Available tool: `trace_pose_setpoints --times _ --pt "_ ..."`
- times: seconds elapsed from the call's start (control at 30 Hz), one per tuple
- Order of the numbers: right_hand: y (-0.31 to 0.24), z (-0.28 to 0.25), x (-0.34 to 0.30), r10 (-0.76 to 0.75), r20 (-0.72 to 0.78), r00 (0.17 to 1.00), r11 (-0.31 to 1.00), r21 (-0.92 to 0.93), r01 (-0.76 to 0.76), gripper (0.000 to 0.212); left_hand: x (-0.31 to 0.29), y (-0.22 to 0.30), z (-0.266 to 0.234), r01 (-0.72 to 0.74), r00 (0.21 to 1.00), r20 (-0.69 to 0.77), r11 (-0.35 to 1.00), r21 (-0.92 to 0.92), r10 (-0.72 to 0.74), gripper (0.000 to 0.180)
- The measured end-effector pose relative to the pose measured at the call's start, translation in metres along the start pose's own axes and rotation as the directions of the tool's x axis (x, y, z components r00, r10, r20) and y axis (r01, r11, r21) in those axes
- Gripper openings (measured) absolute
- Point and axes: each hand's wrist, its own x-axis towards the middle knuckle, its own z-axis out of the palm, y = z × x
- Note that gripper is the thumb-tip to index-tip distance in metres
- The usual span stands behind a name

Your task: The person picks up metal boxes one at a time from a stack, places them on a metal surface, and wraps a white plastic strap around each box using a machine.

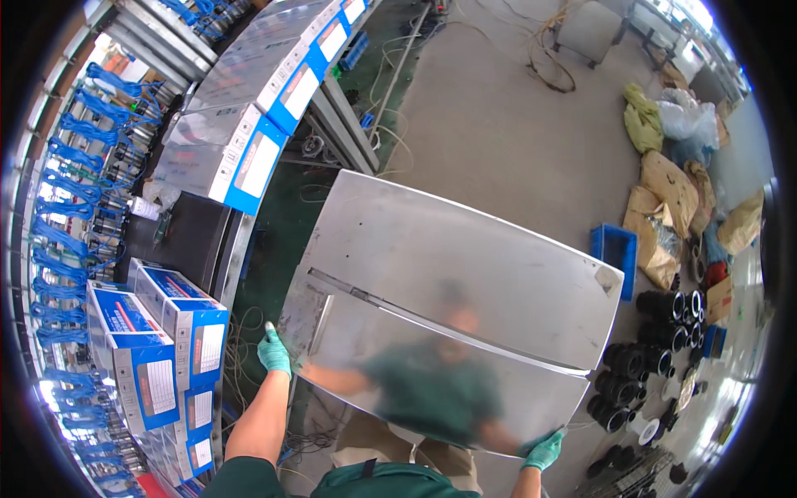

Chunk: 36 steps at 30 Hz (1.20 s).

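In front of me is a broad, shiny steel top in two sections, with a long slot running across it. Its surface mirrors my dark green shirt and arms; whatever supports it is hidden beneath. My left hand, in a thin green glove, is closed at the near left edge with its thumb pointing up. At the near right corner my right hand, gloved the same way, grips the rim. Some fingers of both hands are hidden by the edge or by the hands themselves.
Blue-and-white cartons stand stacked at left beside a dark bench. More boxes line it farther on. Coiled blue cables hang along the far left. At right are a blue bin, brown sacks and black rings.
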Motion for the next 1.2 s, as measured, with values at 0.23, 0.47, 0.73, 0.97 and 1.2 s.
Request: trace_pose_setpoints --times 0.23,0.47,0.73,0.97,1.2 --pt "-0.125 0.042 0.037 -0.095 0.092 0.991 0.995 0.053 0.09 0.086 -0.018 0.102 0.029 -0.176 0.981 0.083 0.984 0.035 0.173 0.075" --pt "-0.222 0.116 0.097 -0.272 -0.022 0.962 0.956 -0.119 0.268 0.084 0.013 0.231 0.077 -0.449 0.892 0.07 0.893 0.038 0.446 0.061" --pt "-0.325 0.184 0.144 -0.324 0.006 0.946 0.934 -0.157 0.321 0.093 0.057 0.352 0.128 -0.509 0.855 0.176 0.856 0.093 0.489 0.061" --pt "-0.414 0.228 0.177 -0.293 -0.004 0.956 0.918 -0.281 0.28 0.099 0.072 0.416 0.164 -0.544 0.837 0.13 0.835 0.084 0.532 0.058" --pt "-0.472 0.252 0.186 -0.384 0.035 0.923 0.884 -0.273 0.379 0.097 0.081 0.465 0.185 -0.534 0.844 0.118 0.84 0.1 0.523 0.054"
